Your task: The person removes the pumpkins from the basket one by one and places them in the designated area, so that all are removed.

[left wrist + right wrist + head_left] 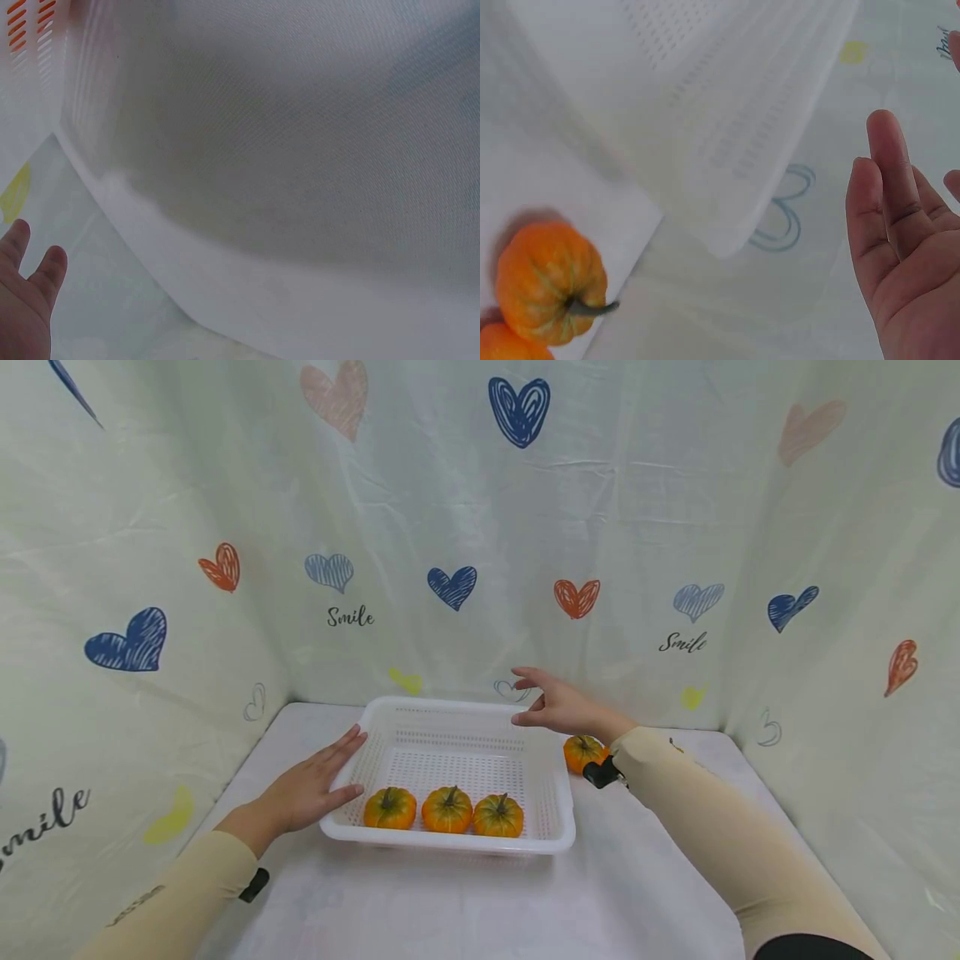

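A white plastic basket [450,844] with perforated walls and floor stands in the middle of the table. Three small orange-and-green pumpkins [447,811] sit in a row along its near side. My left hand [303,789] rests at the basket's left rim, fingers straight and thumb stretched toward the near pumpkins. Over by the back right corner is my right hand [562,703], fingers loosely bent and spread, holding nothing. Outside the basket, another pumpkin [583,752] shows below the right wrist in the head view. The right wrist view shows two pumpkins there, one with a dark stem [551,285].
A white cloth covers the table [480,910]. Pale curtains [465,510] printed with hearts and the word Smile rise behind the table and on both sides. The back of the basket lies close to the rear curtain.
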The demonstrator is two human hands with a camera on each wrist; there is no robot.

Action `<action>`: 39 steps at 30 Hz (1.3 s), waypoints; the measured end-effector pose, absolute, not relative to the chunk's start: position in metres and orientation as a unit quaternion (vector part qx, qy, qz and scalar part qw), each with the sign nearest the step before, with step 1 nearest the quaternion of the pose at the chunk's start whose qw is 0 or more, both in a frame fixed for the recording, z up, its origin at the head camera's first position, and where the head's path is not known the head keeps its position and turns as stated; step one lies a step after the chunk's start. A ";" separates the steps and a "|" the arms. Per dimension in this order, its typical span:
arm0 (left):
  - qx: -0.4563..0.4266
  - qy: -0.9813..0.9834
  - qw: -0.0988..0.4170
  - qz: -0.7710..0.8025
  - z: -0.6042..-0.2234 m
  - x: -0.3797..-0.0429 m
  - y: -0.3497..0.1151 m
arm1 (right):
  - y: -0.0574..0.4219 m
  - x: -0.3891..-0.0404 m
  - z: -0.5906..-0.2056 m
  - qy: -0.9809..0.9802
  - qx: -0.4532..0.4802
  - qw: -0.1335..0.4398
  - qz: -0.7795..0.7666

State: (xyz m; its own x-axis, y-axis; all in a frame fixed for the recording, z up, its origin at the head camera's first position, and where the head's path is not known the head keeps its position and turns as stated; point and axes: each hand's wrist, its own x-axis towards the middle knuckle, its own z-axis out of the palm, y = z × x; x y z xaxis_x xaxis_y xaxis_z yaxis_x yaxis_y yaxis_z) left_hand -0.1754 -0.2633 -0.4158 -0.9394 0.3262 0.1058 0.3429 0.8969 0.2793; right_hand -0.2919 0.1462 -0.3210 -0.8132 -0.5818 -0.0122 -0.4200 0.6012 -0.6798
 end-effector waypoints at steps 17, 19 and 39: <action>-0.171 -0.974 0.028 -0.145 -0.419 -0.177 -0.266 | 0.092 -0.290 -0.338 0.864 -0.311 0.155 -0.365; -0.170 -0.974 0.025 -0.146 -0.418 -0.177 -0.265 | 0.087 -0.289 -0.341 0.864 -0.312 0.162 -0.361; -0.170 -0.974 0.026 -0.145 -0.416 -0.177 -0.264 | 0.065 -0.273 -0.383 0.852 -0.323 0.246 -0.331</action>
State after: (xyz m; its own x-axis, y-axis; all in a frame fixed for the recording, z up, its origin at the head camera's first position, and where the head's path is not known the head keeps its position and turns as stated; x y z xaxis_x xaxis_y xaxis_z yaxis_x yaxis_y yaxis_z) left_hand -0.1766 -0.2639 -0.4156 -0.9410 0.3232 0.1004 0.3385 0.9001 0.2743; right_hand -0.2732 0.0651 -0.3827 -0.6705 -0.7129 -0.2056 -0.3867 0.5723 -0.7232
